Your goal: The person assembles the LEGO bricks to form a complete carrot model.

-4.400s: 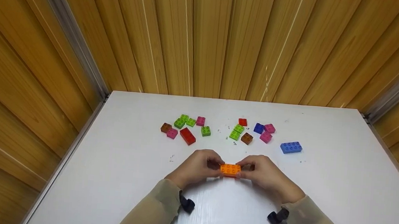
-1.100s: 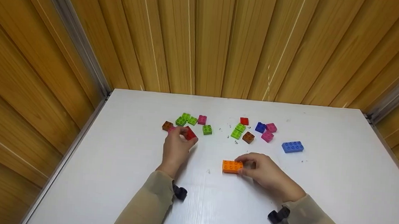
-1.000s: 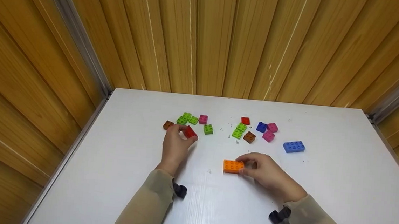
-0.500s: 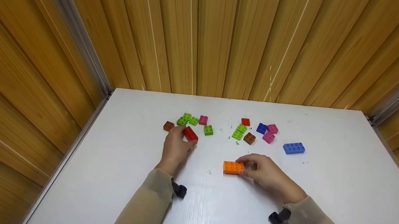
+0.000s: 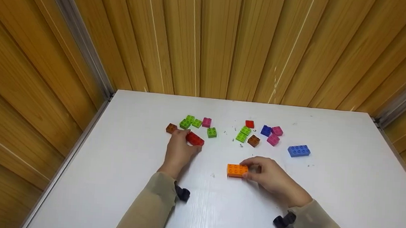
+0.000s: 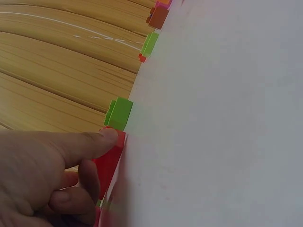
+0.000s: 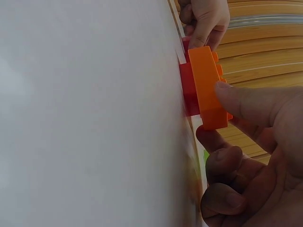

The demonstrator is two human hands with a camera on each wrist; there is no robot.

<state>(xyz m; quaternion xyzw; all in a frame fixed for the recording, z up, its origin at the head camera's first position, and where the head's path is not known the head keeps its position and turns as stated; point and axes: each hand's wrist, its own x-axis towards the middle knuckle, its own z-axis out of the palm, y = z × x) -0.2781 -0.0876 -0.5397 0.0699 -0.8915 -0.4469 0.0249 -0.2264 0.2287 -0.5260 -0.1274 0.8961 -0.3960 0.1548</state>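
Toward the back left of the table, my left hand (image 5: 179,151) holds a long red toy brick (image 5: 195,139) between thumb and fingers. In the left wrist view a fingertip lies on the end of the red brick (image 6: 110,163), close to a green brick (image 6: 120,113). My right hand (image 5: 271,178) pinches the right end of an orange eight-stud brick (image 5: 234,170) near the middle of the table. The right wrist view shows the orange brick (image 7: 203,85) with its studs facing away from the white surface, and the thumb on its side.
Small green (image 5: 185,124), pink (image 5: 206,122) and brown (image 5: 171,128) bricks lie beyond my left hand. Another group at the back right has green, brown (image 5: 253,140), dark blue (image 5: 266,130), pink and red (image 5: 249,124) bricks. A long blue brick (image 5: 298,150) lies right of them.
My left hand has left the orange brick, reached back left and taken hold of the red brick, which has since turned slightly. My right hand keeps the orange brick nearly in place.
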